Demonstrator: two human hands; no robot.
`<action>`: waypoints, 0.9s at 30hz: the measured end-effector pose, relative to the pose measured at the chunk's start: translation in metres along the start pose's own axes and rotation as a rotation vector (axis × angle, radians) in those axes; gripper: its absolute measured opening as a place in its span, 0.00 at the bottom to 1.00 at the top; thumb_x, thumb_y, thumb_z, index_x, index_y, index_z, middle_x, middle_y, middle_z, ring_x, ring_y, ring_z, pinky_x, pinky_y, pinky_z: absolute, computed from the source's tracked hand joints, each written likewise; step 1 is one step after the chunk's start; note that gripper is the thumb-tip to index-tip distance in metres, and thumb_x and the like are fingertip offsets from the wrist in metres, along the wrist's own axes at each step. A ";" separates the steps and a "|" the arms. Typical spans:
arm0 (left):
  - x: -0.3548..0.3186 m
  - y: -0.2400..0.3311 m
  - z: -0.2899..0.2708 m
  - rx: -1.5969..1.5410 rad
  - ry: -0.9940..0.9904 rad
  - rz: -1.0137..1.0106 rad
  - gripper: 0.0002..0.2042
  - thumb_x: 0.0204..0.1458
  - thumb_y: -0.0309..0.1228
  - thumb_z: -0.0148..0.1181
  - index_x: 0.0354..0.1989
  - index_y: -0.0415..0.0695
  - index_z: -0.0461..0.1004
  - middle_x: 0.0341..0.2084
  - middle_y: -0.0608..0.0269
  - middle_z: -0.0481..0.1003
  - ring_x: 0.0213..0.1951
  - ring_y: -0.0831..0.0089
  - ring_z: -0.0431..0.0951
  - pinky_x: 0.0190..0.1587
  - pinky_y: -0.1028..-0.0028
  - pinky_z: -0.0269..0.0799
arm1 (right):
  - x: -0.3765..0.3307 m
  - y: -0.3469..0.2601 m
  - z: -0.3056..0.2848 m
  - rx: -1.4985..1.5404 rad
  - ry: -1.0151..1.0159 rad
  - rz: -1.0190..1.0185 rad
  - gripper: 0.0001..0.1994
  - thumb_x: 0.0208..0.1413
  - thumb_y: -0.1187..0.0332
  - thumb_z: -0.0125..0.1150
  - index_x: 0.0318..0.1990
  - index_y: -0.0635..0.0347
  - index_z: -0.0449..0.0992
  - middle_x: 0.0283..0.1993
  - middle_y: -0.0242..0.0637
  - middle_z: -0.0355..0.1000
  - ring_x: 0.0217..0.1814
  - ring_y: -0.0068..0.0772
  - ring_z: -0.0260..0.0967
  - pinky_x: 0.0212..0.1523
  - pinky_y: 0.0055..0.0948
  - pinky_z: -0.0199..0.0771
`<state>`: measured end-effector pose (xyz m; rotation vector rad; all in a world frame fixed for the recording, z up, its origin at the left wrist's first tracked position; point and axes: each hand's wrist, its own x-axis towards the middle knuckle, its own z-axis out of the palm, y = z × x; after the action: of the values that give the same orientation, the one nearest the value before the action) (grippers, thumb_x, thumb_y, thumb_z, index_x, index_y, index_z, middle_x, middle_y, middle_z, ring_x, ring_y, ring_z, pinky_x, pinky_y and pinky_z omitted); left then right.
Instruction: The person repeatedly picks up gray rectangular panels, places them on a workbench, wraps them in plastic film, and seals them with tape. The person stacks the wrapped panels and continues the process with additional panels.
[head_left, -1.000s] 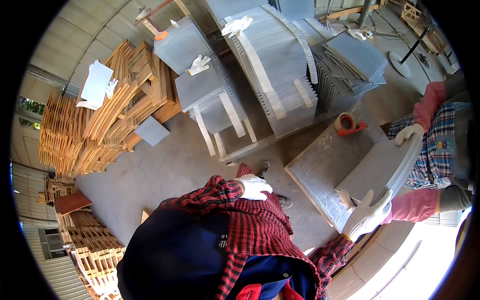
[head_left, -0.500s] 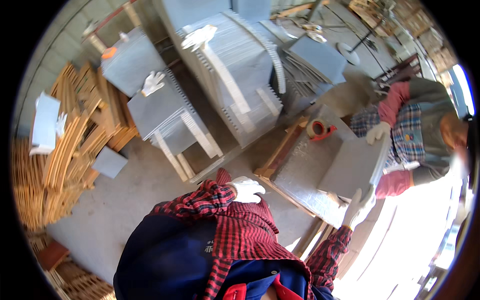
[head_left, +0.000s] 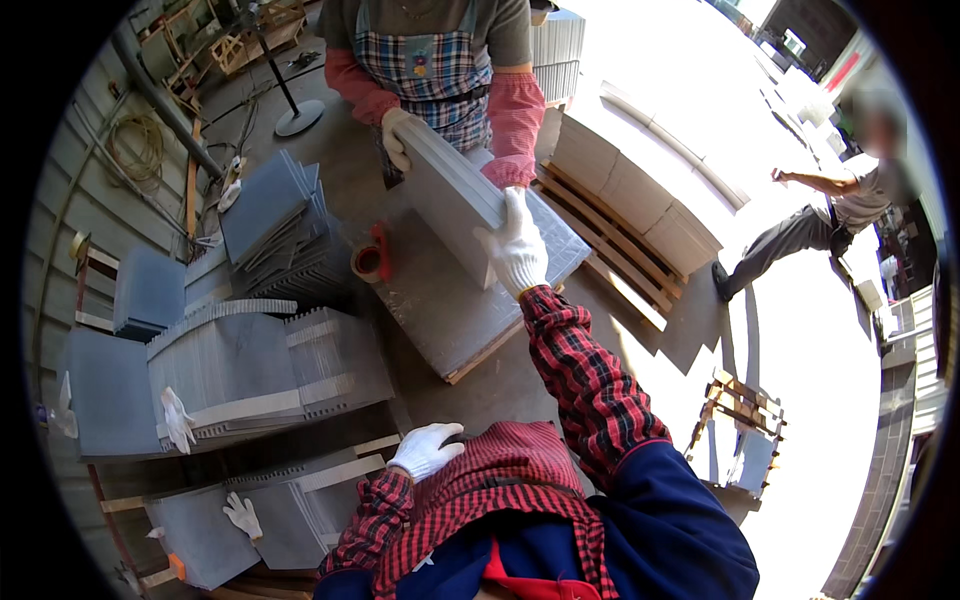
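Observation:
A stack of thin grey panels stands on its edge on the metal-topped table. My right hand, in a white knitted glove, grips the near end of the stack. Across the table a co-worker's gloved hand holds its far end; that person's other hand is mostly hidden. My left hand, also gloved, hangs by my red checked apron with its fingers loosely stretched out and nothing in them. A red tape dispenser with a roll of tape lies on the table, left of the panels.
Strapped stacks of grey panels fill the left side, with loose white gloves on them. Behind the table lie pale stacked boards on a wooden pallet. Another person walks at the right, near a small pallet.
My view has swung to the right, so the table is now ahead of me. The panels, tilted before, now stand more upright. My right hand stays at their near end.

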<state>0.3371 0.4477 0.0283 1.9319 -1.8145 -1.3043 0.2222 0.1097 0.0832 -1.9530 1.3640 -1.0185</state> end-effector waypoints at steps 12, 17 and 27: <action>0.045 0.087 0.070 0.122 -0.165 0.062 0.25 0.57 0.46 0.57 0.59 0.42 0.73 0.54 0.49 0.75 0.57 0.54 0.74 0.61 0.63 0.68 | -0.162 0.124 -0.053 -0.019 -0.529 0.286 0.29 0.60 0.50 0.54 0.66 0.53 0.64 0.55 0.48 0.74 0.56 0.52 0.73 0.54 0.48 0.74; 0.072 0.121 0.132 0.111 -0.325 0.134 0.26 0.58 0.46 0.58 0.60 0.42 0.72 0.55 0.49 0.75 0.58 0.56 0.74 0.61 0.65 0.67 | -0.415 0.319 -0.143 -0.085 -0.890 0.991 0.30 0.58 0.49 0.53 0.64 0.56 0.71 0.63 0.49 0.70 0.67 0.51 0.67 0.67 0.44 0.65; 0.159 0.250 0.206 0.410 -0.732 0.506 0.23 0.59 0.43 0.57 0.57 0.40 0.73 0.52 0.48 0.76 0.56 0.53 0.75 0.59 0.63 0.69 | -0.712 0.371 -0.392 -0.239 0.642 1.583 0.25 0.61 0.54 0.56 0.57 0.65 0.74 0.52 0.46 0.78 0.52 0.44 0.76 0.54 0.37 0.73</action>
<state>-0.0049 0.3347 -0.0023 1.0115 -2.8541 -1.6542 -0.4398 0.6496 -0.1784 -0.1117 2.6307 -0.5756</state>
